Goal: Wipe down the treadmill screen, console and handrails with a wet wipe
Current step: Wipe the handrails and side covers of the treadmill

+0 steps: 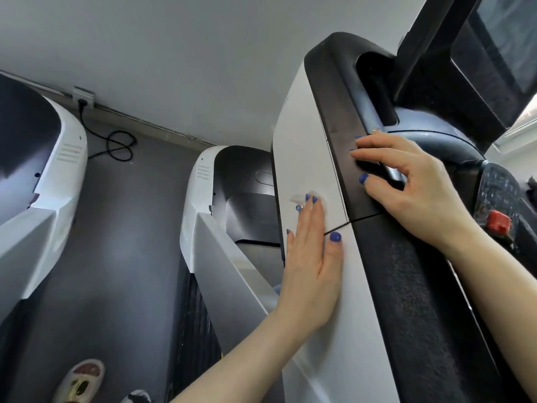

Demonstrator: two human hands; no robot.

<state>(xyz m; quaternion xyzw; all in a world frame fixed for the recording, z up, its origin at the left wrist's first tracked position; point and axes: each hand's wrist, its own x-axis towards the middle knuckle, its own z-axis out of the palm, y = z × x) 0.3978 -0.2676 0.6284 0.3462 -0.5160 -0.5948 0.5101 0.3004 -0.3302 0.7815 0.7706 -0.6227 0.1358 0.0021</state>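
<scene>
A person's left hand (312, 257), fingers flat, presses a wet wipe (319, 205) against the white side of the handrail (308, 158); the right hand (406, 187) curls over its black top. Screen (505, 39), above the handrail, apparently awaits wiping.

The left hand (312, 257) lies flat on the treadmill's white side panel (308, 158), straight fingers pressing a wet wipe (302, 199). To the right, the right hand (412, 184) curls over the dark handrail (345, 141); the screen (505, 39) sits far right
</scene>
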